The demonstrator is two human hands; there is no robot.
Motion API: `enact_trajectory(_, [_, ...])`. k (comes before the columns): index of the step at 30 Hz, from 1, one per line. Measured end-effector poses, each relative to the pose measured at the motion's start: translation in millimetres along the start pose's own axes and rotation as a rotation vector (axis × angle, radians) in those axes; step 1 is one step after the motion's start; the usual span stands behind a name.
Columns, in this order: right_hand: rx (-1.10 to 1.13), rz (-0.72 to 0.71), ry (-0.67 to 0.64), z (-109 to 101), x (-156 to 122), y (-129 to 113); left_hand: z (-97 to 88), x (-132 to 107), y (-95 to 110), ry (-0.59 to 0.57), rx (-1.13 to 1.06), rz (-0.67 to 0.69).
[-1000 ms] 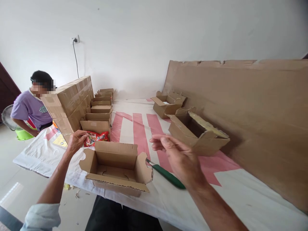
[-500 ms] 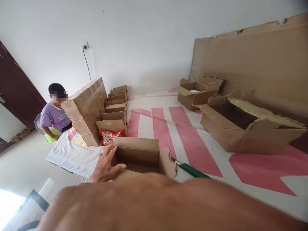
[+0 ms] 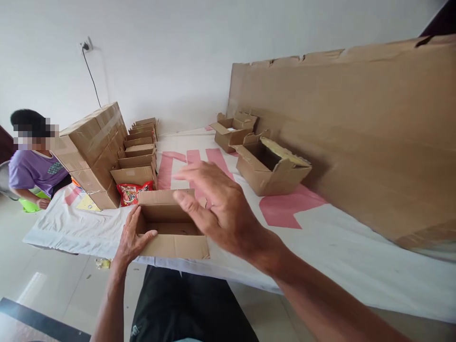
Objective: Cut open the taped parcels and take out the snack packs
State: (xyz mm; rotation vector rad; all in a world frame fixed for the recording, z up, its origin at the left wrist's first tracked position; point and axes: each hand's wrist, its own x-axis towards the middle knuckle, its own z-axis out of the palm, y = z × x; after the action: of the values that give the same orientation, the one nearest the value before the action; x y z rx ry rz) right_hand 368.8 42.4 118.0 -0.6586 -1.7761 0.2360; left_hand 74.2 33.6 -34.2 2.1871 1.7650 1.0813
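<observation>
nearest box [image 3: 171,244] — mouth up, lengthwise left-right

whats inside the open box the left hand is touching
Inside the open box, only bare cardboard shows: back wall and part of the bottom. The right hand covers its right end, so what is there can't be seen.

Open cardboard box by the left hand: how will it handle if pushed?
Likely light: the visible inside of the open cardboard box looks bare. Walls may flex under pressure, being thin cardboard with no closed top. It could ruck the wrinkled cloth beneath.
</observation>
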Motion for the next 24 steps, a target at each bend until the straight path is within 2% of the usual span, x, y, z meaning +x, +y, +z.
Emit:
enact_trajectory(4, [-0.088, 0.272, 0.068, 4.5, -51.2, 82.8, 3.6, -4.7, -0.8, 0.034, -0.081, 0.006])
enact_trajectory(7, [-0.042, 0.534, 0.145, 7.2, -102.6, 114.6, 6.5, -5.9, 0.3, 0.054, -0.102, -0.006])
enact_trajectory(10, [-0.037, 0.656, 0.208, 9.8, -147.8, 118.1, 9.3, -7.7, 1.9, 0.068, -0.121, -0.018])
enact_trajectory(16, [-0.043, 0.681, 0.198, 17.2, -210.2, 108.5, 14.4, -14.3, 6.6, 0.113, -0.148, -0.068])
enact_trajectory(19, [-0.015, 0.736, 0.145, 20.4, -223.2, 108.6, 16.3, -16.9, 9.6, 0.140, -0.141, -0.086])
enact_trajectory(24, [0.053, 0.800, 0.102, 33.0, -221.5, 111.4, 17.9, -20.0, 9.6, 0.153, -0.136, -0.095])
